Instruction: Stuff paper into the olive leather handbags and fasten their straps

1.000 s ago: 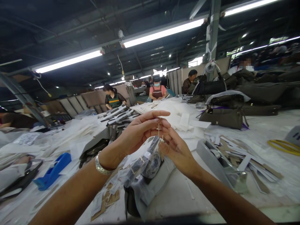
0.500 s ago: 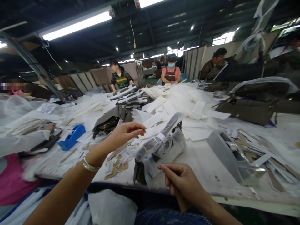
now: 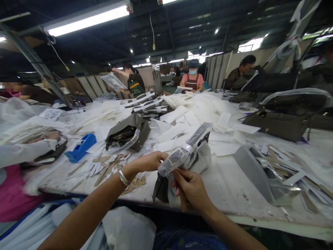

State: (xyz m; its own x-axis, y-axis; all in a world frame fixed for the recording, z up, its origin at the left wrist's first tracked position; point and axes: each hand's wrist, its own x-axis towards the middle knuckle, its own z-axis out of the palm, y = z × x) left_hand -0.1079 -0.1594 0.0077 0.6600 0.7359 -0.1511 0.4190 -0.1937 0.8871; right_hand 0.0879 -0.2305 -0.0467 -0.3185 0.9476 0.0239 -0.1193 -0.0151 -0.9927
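Fingers of my left hand pinched the plastic-wrapped strap. My right hand closed on it from below, over the worktop.

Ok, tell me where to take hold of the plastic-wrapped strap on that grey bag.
Pinch the wrapped strap at its near, lower end, coming from the left, where the left hand meets it. It is flat and slants up and away over the grey bag, so that end lies nearest.

A handbag factory floor: a long shared surface strewn with white wrapping sheets, olive handbags and tape dispensers, seated workers along it, fluorescent tubes under a dark industrial roof.
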